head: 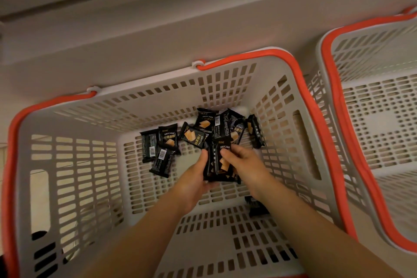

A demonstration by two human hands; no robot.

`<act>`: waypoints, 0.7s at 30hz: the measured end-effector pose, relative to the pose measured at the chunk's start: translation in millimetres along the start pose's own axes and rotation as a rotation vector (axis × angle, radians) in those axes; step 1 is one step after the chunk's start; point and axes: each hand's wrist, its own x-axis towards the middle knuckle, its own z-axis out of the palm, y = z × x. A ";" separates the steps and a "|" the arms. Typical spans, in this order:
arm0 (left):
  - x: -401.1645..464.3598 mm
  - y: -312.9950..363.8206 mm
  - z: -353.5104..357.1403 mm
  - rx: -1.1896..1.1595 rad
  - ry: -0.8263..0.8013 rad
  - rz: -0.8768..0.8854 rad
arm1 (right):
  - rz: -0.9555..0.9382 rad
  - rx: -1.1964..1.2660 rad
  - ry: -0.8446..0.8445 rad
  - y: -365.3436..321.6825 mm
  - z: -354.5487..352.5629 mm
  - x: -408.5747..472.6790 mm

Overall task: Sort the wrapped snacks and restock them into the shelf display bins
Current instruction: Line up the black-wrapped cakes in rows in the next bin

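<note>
Both my hands reach down into a grey slotted basket with orange handles. Between them is a small stack of black DRYCAKE snack packs. My left hand holds the stack from the left with its thumb up along the side. My right hand grips it from the right, thumb on the top pack's face. Several more black packs lie loose on the basket floor beyond my hands, some face up, some showing barcodes. Another black pack lies partly hidden under my right forearm.
A second grey basket with an orange handle stands close on the right, nothing visible inside it. A pale shelf edge or wall runs behind both baskets. The basket walls rise high around my hands.
</note>
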 end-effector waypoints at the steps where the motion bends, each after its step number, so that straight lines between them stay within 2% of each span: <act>1: -1.7 2.3 2.0 0.074 0.031 0.011 | 0.011 -0.019 -0.011 0.0 0.2 0.2; 4: -3.3 10.8 0.5 0.428 0.150 0.080 | 0.126 -0.035 -0.041 -0.7 -0.2 3.3; 7: 6.9 18.0 -8.4 0.739 0.246 0.338 | 0.235 0.001 -0.011 -0.1 -1.9 7.4; 10: 22.1 31.5 -20.9 1.030 0.372 0.522 | 0.217 -0.012 0.091 1.8 -7.7 12.4; 13: 46.6 41.3 -40.7 1.396 0.386 0.644 | 0.195 -0.050 0.186 2.0 -15.0 14.7; 17: 73.0 48.2 -62.3 1.796 0.344 0.563 | 0.210 -0.091 0.197 6.0 -17.6 15.3; 21: 83.8 48.8 -65.7 1.937 0.357 0.532 | 0.208 -0.042 0.167 5.4 -16.1 15.8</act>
